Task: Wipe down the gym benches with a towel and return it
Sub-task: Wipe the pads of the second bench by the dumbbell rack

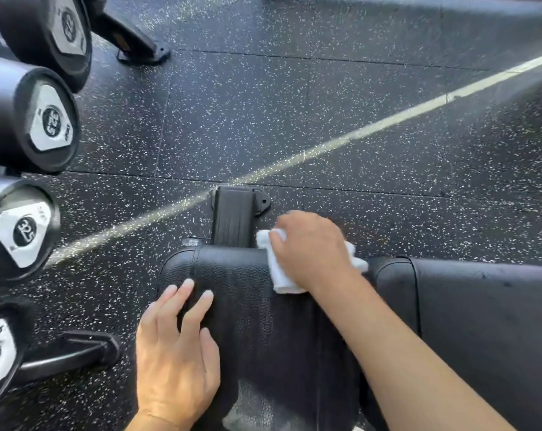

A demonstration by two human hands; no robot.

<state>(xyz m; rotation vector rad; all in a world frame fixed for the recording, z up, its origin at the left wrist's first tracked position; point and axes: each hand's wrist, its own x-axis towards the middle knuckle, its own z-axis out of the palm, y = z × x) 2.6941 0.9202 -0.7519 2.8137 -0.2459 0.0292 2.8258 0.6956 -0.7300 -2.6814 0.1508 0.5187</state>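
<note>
Right hand (pixel 310 247) gripping folded white towel (pixel 279 275) on black padded worktop (pixel 248 306), left hand (pixel 176 346) flat, open; best wiped in overlapping strokes.

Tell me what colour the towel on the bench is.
White. The towel shows best in the head view, under the right hand.
</note>
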